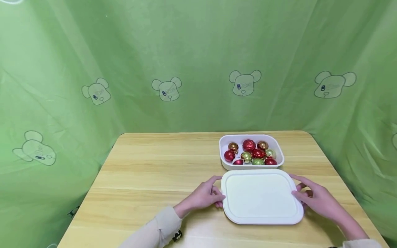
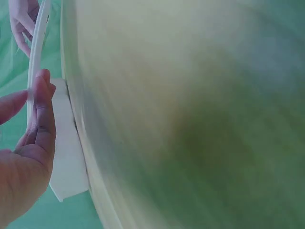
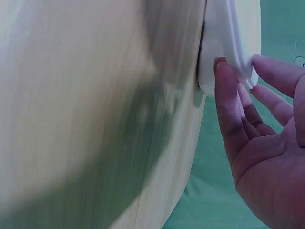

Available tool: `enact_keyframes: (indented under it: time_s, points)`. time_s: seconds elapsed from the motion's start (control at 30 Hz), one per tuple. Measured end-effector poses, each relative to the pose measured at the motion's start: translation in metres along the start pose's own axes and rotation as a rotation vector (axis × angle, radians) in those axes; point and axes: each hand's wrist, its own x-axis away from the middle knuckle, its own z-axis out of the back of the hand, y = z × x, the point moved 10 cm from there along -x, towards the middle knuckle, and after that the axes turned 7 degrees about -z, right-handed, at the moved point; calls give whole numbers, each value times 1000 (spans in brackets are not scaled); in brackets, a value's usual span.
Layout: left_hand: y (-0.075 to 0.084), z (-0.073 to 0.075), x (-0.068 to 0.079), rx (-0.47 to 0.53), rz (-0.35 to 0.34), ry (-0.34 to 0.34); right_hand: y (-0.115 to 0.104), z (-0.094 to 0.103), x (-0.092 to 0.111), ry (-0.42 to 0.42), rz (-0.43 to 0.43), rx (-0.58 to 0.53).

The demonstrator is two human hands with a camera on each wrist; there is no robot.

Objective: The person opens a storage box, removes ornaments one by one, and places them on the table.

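Observation:
Both hands hold a white rectangular lid [image 1: 262, 196] with rounded corners by its two short sides, above the table. My left hand [image 1: 204, 194] pinches the left edge, thumb on top and fingers beneath, as the left wrist view also shows with the lid's thin edge [image 2: 38, 52]. My right hand [image 1: 317, 198] grips the right edge the same way; in the right wrist view its thumb [image 3: 274, 71] lies against the rim. Just behind the lid stands a white open box [image 1: 251, 167] with several shiny Christmas baubles [image 1: 248, 145] in red, gold and green.
The wooden table [image 1: 155, 162] carries the box near its back edge, right of the middle. A green curtain [image 1: 198, 41] printed with bear heads hangs close behind the table and along both sides.

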Motion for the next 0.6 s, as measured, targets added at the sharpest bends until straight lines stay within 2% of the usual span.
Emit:
enact_keyframes:
  time_s: [0.33, 0.6]
  points:
    - [-7, 1, -4, -57, 0, 12, 4, -9, -8, -36, 6, 21]
    - [-14, 4, -9, -145, 7, 23, 10, -17, -14, -43, -8, 70]
